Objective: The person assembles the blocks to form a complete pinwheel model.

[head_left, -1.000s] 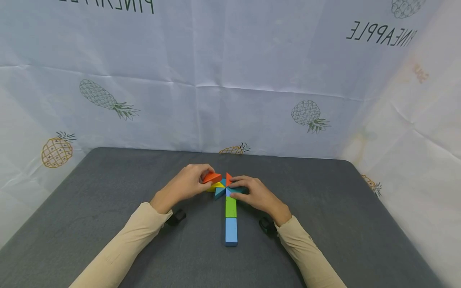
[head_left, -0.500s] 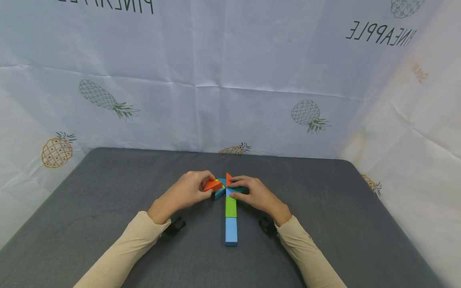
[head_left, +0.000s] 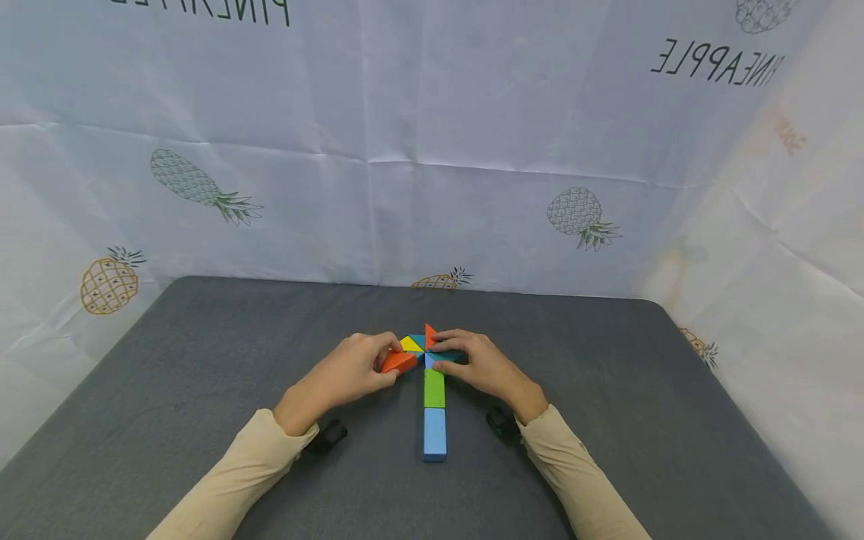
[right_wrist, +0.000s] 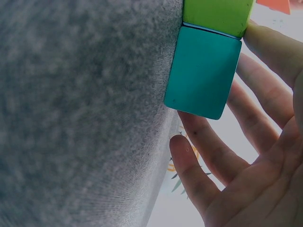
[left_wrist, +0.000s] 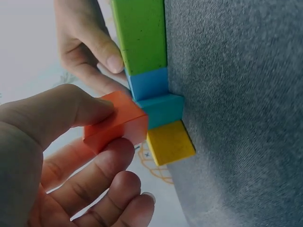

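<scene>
My left hand [head_left: 351,367] pinches an orange-red triangular block [left_wrist: 118,118] between thumb and fingers, just left of a pinwheel of triangular blocks. In the left wrist view this block overlaps the teal block [left_wrist: 163,111] and sits close to the yellow block [left_wrist: 170,144]. My right hand [head_left: 489,367] rests against the pinwheel's right side, fingers loosely extended. Its fingertips lie at the upright red triangular block [head_left: 429,334], its thumb near the small light-blue block [head_left: 428,361]. A teal block [right_wrist: 203,71] fills the right wrist view's upper middle, in front of the fingers.
Below the pinwheel, a green block [head_left: 434,388] and a longer blue block [head_left: 435,433] form a straight stem toward me. All lie on a dark grey table [head_left: 574,465]. A white cloth [head_left: 432,97] printed with pineapples hangs behind it.
My left hand has brought the orange-red block down toward me along the pinwheel's left side, uncovering the yellow block and overlapping the lower-left teal one. The right hand stays in place.
</scene>
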`<state>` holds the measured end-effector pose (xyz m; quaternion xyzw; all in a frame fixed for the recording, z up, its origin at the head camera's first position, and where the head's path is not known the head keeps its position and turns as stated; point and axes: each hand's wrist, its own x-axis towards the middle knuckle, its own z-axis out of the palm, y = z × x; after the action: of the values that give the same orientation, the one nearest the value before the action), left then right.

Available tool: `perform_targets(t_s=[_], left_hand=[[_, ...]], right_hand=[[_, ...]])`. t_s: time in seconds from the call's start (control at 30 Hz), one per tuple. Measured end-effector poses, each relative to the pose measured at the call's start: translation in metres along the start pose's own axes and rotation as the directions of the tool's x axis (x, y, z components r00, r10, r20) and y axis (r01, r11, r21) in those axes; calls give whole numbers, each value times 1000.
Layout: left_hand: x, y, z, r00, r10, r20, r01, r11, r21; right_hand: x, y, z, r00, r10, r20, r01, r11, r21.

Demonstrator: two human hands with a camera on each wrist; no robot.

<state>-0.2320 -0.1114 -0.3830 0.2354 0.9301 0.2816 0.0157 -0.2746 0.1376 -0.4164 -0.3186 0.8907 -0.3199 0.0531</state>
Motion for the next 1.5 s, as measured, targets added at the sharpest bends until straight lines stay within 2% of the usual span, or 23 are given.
perform_targets(t_s=[0.33, 0.73, 0.93, 1.5], left_hand=[[-6, 0, 5, 998, 12, 56, -10, 999, -30], [-6, -1, 10, 994, -19, 107, 18, 1000, 5], [-6, -2, 10, 990, -36, 137, 38, 999, -13], [-7, -4, 3, 961, -47, 272, 70, 995, -77]], right_hand=[[0, 3, 1, 1000, -13, -3, 13, 1000, 8], [0, 2, 1, 1000, -13, -12, 13, 1000, 0], [0, 2, 1, 1000, 5, -4, -5, 1000, 1], [0, 2, 0, 1000, 2, 3, -2, 1000, 10]])
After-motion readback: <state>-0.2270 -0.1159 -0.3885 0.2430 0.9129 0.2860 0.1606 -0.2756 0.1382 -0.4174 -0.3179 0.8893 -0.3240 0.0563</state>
